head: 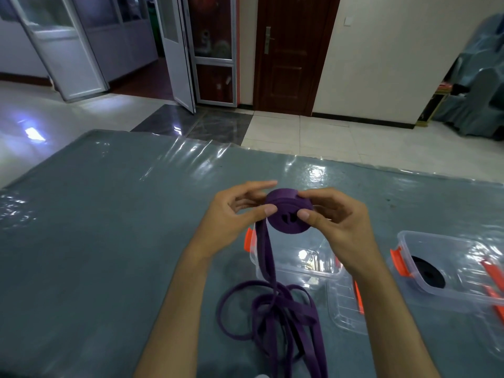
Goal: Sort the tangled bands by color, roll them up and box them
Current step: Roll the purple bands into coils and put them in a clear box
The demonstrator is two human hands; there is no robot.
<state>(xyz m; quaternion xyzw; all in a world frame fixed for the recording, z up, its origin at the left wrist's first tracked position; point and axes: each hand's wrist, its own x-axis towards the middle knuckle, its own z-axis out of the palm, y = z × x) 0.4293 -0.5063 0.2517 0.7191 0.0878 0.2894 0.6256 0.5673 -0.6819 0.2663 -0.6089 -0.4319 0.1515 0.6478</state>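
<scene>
loose tail (275, 317): purple band, floppy heap on the table (109, 214), nearest us
roll (289, 214): held up above an open clear box (300, 268)
left hand (234, 214): pinching the roll's rim
right hand (335, 214): pinching the other side
handling: looks light, soft, springy, so best to grip the rim

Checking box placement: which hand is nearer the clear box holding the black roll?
Right. The right hand, gripping the purple roll, is up-left of that box; the left hand is farther left, beyond the roll.
</scene>
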